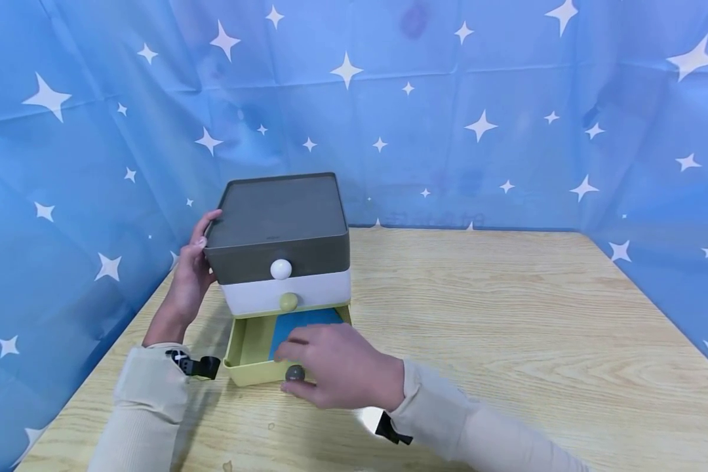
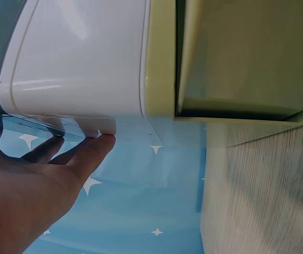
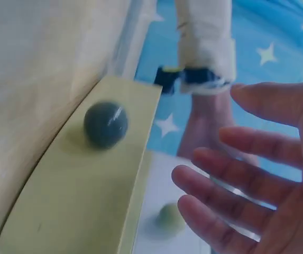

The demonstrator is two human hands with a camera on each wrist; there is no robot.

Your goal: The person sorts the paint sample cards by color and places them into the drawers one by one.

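Observation:
A small stacked drawer unit (image 1: 280,210) has a dark grey top tier, a white middle tier and a yellow-green bottom drawer (image 1: 254,374) that is pulled out. Inside that drawer lies something flat and blue (image 1: 289,324). My left hand (image 1: 187,282) rests against the unit's left side, its fingertips at the side wall in the left wrist view. Over the drawer's front edge is my right hand (image 1: 342,367), with extended fingers and nothing in them. The drawer's dark grey knob (image 3: 106,125) shows apart from those fingers in the right wrist view.
The unit stands on a light wood table (image 1: 478,328), toward its left side. A blue curtain (image 1: 413,118) with white stars hangs behind and to both sides. A white knob (image 1: 280,269) and a yellow-green knob (image 1: 288,301) stick out from the upper fronts.

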